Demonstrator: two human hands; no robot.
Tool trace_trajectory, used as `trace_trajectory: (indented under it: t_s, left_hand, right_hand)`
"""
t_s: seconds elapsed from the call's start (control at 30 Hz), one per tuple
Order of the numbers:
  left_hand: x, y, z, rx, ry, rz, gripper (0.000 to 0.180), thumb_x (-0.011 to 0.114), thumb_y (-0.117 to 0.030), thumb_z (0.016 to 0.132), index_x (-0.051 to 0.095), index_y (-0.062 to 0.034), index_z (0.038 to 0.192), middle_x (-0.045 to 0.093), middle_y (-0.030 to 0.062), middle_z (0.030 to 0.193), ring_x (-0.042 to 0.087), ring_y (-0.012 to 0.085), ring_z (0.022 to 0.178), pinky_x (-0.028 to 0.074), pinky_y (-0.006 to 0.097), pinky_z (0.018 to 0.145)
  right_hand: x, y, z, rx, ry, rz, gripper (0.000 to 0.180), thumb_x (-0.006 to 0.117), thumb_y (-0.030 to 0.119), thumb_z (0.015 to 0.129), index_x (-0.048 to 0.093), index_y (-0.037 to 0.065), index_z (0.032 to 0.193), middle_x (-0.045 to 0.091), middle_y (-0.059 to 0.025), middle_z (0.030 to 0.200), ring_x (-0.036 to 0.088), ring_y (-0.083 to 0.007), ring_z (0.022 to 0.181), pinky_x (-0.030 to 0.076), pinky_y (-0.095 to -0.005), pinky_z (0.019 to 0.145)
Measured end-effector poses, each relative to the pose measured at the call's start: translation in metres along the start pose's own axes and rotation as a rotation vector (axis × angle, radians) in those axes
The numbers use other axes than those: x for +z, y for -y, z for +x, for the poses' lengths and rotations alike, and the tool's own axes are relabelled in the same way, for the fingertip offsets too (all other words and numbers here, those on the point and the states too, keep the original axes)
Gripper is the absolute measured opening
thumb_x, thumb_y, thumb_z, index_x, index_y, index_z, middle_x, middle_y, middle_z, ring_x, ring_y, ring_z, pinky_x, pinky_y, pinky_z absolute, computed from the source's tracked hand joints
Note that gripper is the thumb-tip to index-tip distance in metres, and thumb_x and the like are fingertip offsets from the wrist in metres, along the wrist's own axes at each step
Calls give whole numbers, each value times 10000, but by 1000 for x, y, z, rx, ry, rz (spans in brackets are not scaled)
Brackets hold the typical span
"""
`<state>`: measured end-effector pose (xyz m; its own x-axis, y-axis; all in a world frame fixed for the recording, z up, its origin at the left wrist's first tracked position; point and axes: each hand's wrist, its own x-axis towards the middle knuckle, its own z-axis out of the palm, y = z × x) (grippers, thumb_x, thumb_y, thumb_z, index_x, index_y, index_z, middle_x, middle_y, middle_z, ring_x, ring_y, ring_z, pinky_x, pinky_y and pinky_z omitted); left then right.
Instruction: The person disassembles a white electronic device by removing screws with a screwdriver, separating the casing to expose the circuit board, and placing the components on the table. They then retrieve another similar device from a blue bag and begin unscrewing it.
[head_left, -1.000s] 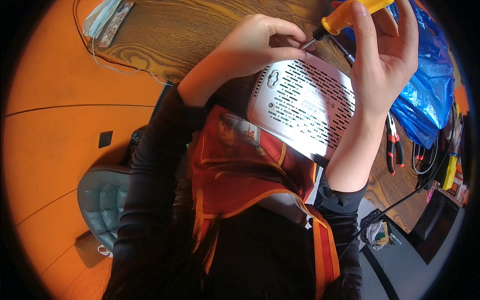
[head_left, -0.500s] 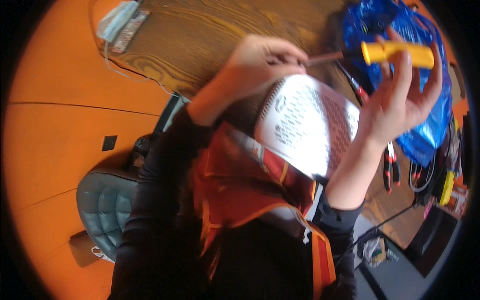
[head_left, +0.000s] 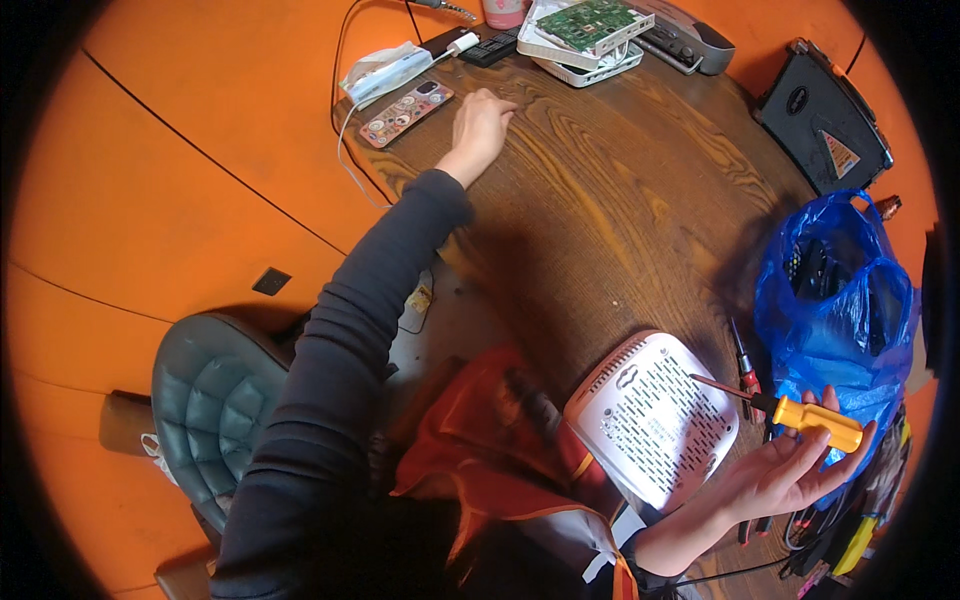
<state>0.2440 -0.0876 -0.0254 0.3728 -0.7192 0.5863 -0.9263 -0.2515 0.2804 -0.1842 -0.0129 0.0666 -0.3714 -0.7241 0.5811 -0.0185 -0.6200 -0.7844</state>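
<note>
"In the head view, how are the hands?"

"The right hand (head_left: 775,482) holds a yellow screwdriver (head_left: 818,424) by its handle, thumb against fingers — a light grip, which probably leaves the shaft free to turn."

"And the left hand (head_left: 479,133)?"

"Over the wooden table (head_left: 620,250), near a patterned phone (head_left: 405,115). Its fingers are drawn narrow; I cannot tell whether they pinch anything."

"Where's the white vented box (head_left: 655,420)?"

"On the table's near side, slotted face up — seemingly laid there for easy reach. The shaft points over it; contact is unclear."
</note>
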Motion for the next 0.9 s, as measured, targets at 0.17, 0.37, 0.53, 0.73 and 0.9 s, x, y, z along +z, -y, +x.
trace_trajectory:
  t_s: [0.17, 0.37, 0.53, 0.73, 0.9]
  left_hand:
    - [16, 18, 12, 39, -47, 52, 157, 642, -99, 723, 697, -100, 870, 594, 120, 829, 546, 289, 849, 451, 375, 756]
    - [-16, -22, -1, 258, -164, 60, 425, 629, -146, 750, 536, -154, 1165, 519, 161, 1044, 477, 315, 980, 386, 429, 839]
    - [-85, -126, -92, 465, 63, -305, 442, 619, -82, 765, 548, -129, 1199, 461, 147, 1230, 428, 304, 1123, 355, 382, 932]
    - [-128, -218, -163, 381, 697, -536, 662, 753, -181, 572, 541, -119, 1197, 307, 227, 1360, 306, 422, 1242, 246, 585, 976]
    - [-131, -234, -172, 445, 749, -517, 700, 772, -316, 530, 565, -169, 1182, 311, 220, 1362, 288, 429, 1245, 241, 614, 945]
  right_hand:
    - [7, -2, -1, -19, 53, -40, 476, 441, 114, 910, 257, 73, 1347, 518, -249, 1023, 539, -238, 811, 464, -339, 793]
    - [-5, 4, 2, -150, 37, -186, 521, 445, 147, 916, 196, 176, 1373, 502, -268, 1103, 565, -319, 967, 505, -397, 804]
    - [-32, 14, 10, -308, 104, -232, 421, 490, 136, 900, 336, 240, 1277, 519, -265, 1116, 594, -365, 944, 530, -475, 768]
    - [-41, 16, 13, -371, 88, -482, 407, 453, 121, 909, 317, 195, 1285, 558, -263, 1044, 602, -355, 926, 538, -440, 765]
    - [-46, 14, 12, -320, 130, -521, 406, 439, 70, 903, 317, 151, 1282, 579, -275, 941, 621, -305, 819, 539, -379, 708]
